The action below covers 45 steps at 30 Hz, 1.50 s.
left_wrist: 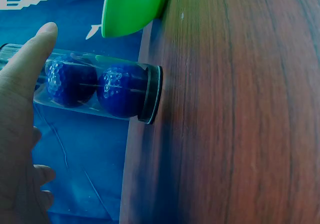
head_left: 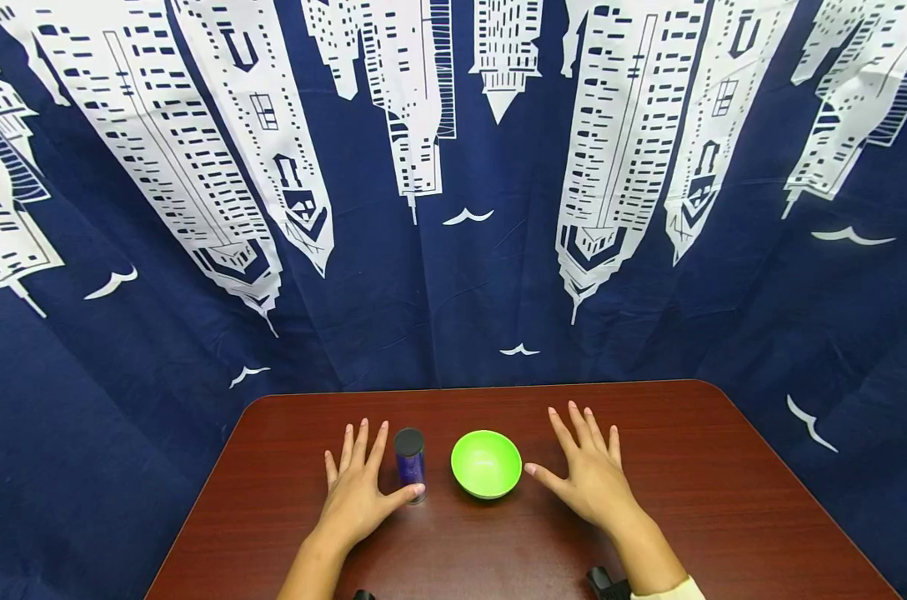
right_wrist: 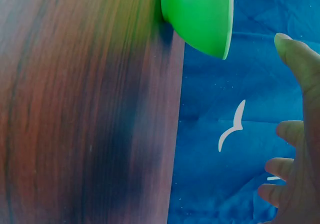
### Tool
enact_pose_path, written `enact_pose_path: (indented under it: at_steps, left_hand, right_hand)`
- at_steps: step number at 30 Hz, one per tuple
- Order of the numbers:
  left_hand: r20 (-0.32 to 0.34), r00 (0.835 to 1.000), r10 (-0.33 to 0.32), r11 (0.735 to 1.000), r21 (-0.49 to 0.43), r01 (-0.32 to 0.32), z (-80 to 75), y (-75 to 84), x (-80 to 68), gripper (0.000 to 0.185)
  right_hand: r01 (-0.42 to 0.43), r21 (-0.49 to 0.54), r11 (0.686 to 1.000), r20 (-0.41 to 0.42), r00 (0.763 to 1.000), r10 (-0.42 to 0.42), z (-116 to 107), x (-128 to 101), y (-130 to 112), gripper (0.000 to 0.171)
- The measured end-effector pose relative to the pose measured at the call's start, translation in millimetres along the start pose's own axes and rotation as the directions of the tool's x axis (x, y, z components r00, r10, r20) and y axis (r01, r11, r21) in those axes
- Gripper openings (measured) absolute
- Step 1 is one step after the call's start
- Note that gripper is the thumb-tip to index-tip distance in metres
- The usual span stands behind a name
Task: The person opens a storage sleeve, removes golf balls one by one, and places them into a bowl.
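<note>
A clear tube (left_wrist: pixel 142 86) with a dark cap stands upright on the table, and blue dimpled balls (left_wrist: pixel 122 89) show through its wall in the left wrist view. My left hand (head_left: pixel 358 493) is beside it with fingers spread, the thumb overlapping the tube's lower part in the head view. To the tube's right sits a bright green bowl (head_left: pixel 487 465), upright, with nothing visible inside. My right hand (head_left: pixel 594 479) hovers at the bowl's right with fingers spread and thumb tip near the rim. In the right wrist view the thumb is apart from the bowl (right_wrist: pixel 200 18).
The brown wooden table (head_left: pixel 694 500) has rounded far corners. Behind it hangs a dark blue cloth (head_left: pixel 378 333) printed with white buildings and birds. A black strap piece (head_left: pixel 607 583) shows at my right wrist.
</note>
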State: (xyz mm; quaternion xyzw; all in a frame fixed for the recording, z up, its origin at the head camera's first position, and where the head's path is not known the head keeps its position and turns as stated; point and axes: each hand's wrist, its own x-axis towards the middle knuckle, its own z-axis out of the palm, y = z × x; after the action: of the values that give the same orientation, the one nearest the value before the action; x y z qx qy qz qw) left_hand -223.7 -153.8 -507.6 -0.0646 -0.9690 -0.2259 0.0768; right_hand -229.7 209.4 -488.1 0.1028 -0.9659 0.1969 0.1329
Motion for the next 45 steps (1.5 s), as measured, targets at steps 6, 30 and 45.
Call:
enact_pose_path:
  at_steps: [6,30,45]
  left_hand:
    - [0.001,1.0,-0.004,0.998,-0.059,0.004,-1.1,1.9,0.2,0.116]
    - [0.043,0.999,-0.031,0.887,-0.46,0.047,7.4,4.4,-3.9,0.091]
    - [0.044,0.999,-0.002,0.852,-0.522,0.025,16.7,7.3,-3.6,0.061]
  right_hand:
    - [0.005,0.004,1.0,0.002,1.0,-0.005,2,1,1,0.097]
    - [0.042,0.224,0.974,-0.051,0.998,-0.031,7,-3,-22,0.079]
    - [0.078,0.371,0.925,-0.044,0.997,-0.067,10,-6,-36,0.072]
